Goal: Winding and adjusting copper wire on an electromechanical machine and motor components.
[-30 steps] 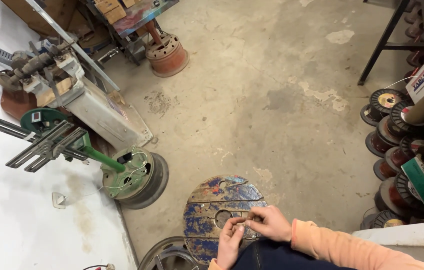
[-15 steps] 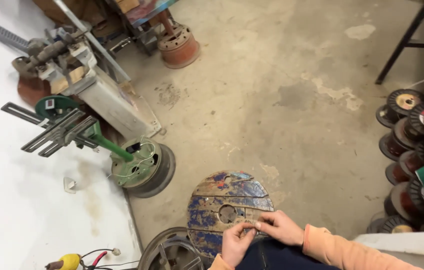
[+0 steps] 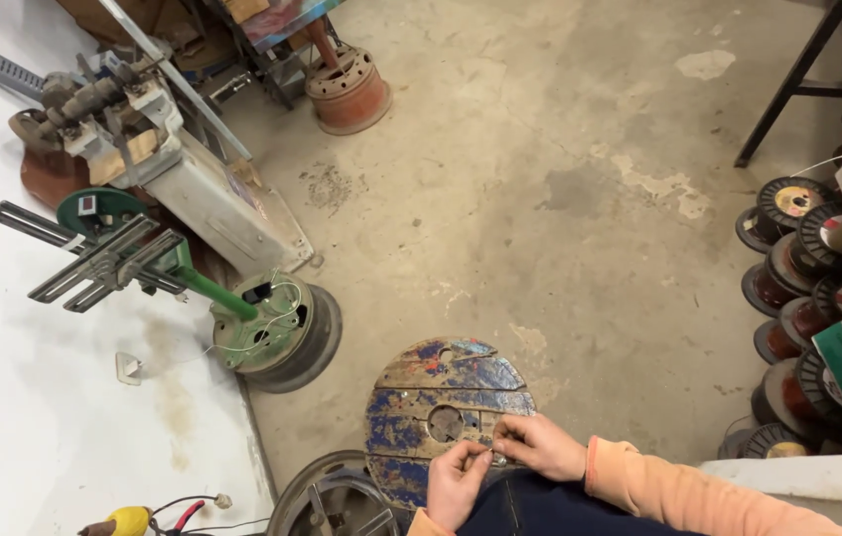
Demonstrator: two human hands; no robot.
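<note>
Since half a second ago the view has slid a little, so the green-hubbed metal wheel rim (image 3: 277,330) and the round, blue-flecked wooden spool disc (image 3: 448,412) sit slightly further right and lower. Just below the disc's near edge, the left hand (image 3: 455,483) pinches a small, thin metal piece (image 3: 493,458) between narrowed fingertips; what it is cannot be told. From the other side, the right hand (image 3: 541,447), orange-sleeved, grips the same piece. Copper wire reels (image 3: 798,298) stand far right.

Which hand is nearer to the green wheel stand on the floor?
The left hand. It sits just right of and below the green wheel stand, while the right hand lies farther right, over the round wooden spool end.
</note>
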